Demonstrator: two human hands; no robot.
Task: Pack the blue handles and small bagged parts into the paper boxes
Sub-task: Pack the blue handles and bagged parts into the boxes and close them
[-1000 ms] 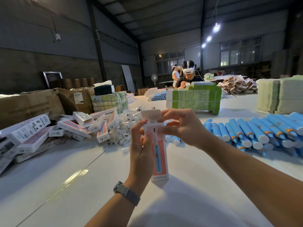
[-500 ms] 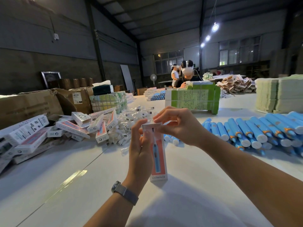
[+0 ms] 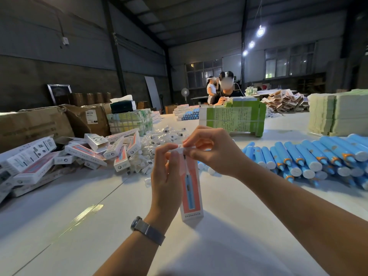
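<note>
A narrow paper box (image 3: 191,196) with a pink front and a printed blue handle stands upright on the white table (image 3: 79,226). My left hand (image 3: 166,178) grips its upper left side. My right hand (image 3: 211,150) pinches the white top flap, folded down onto the box. Several blue handles (image 3: 302,158) lie in rows to the right. A heap of small clear bagged parts (image 3: 157,144) lies behind my left hand. More paper boxes (image 3: 83,152) are piled at the left.
Brown cartons (image 3: 39,124) stand at the far left, a green bundled stack (image 3: 235,118) beyond my hands, pale stacks (image 3: 338,114) at the far right. Two people (image 3: 225,90) sit across the table.
The box's top flap, raised a second ago, is now folded down. My right hand came down onto the box top with it. My left hand kept its hold.
</note>
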